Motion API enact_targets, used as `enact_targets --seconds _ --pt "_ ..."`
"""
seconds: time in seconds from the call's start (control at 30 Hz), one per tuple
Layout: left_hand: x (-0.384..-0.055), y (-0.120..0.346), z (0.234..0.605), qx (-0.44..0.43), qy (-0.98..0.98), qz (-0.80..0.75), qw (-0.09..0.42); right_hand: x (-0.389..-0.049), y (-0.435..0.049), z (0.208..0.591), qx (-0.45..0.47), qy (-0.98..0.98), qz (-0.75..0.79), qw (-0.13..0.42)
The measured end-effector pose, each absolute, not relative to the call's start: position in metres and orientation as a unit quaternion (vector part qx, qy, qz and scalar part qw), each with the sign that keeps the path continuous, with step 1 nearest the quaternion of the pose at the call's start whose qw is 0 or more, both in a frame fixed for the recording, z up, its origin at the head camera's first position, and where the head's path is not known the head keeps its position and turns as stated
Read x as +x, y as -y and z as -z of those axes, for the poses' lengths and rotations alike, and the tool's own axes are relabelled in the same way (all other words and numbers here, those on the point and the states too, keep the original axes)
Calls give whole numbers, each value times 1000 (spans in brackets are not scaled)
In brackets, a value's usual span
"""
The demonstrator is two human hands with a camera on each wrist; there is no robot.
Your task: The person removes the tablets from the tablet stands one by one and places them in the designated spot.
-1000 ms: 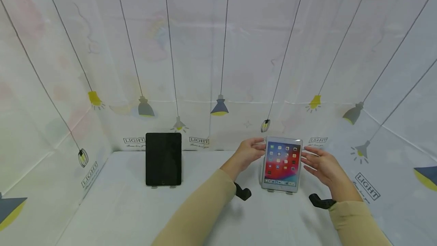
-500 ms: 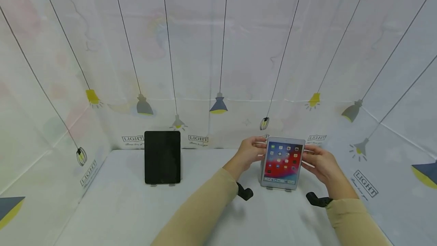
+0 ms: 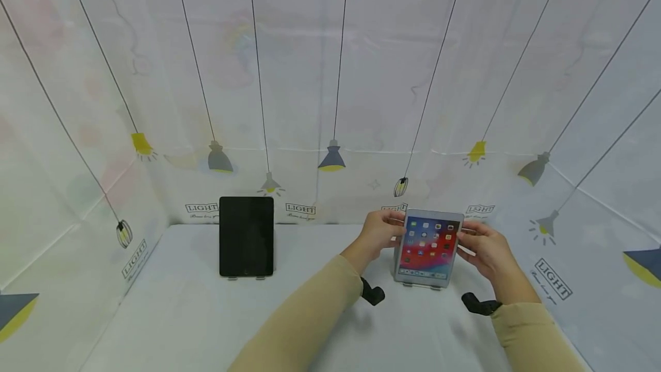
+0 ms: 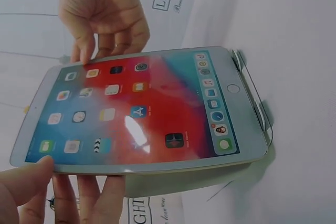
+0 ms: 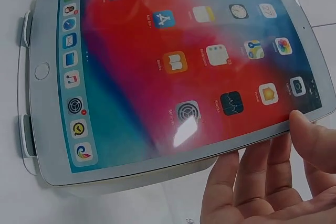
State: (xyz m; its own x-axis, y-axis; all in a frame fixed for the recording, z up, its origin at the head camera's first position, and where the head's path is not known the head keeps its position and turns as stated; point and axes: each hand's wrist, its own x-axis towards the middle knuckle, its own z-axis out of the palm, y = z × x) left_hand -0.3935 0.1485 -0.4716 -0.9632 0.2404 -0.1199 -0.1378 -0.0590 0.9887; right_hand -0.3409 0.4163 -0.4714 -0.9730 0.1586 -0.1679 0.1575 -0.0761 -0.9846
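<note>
A white-framed tablet with its screen lit and rows of app icons leans on a small stand at the right of the table. My left hand grips its left edge near the top, thumb on the front and fingers behind. On the opposite edge my right hand grips in the same way, its thumb at the screen's border. The tablet's lower edge sits at the stand's front hooks. Its back is hidden in the head view.
A second tablet, black with a dark screen, stands upright on its own stand at the left. Behind the white table hangs a pale cloth printed with lamps. Black straps circle both wrists.
Both hands have closed in on the lit tablet's side edges and now grip it. Its top has shifted slightly right and tipped a little forward. The black tablet stays put.
</note>
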Motion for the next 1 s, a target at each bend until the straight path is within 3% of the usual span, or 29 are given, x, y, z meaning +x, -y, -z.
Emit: enact_targets --seconds 0.5,1.0 --pt "-386 -149 465 24 -679 -726 112 -337 -412 465 -108 681 -725 17" --pt "-379 -142 454 16 -677 -727 116 -330 -406 456 -127 694 -709 -1"
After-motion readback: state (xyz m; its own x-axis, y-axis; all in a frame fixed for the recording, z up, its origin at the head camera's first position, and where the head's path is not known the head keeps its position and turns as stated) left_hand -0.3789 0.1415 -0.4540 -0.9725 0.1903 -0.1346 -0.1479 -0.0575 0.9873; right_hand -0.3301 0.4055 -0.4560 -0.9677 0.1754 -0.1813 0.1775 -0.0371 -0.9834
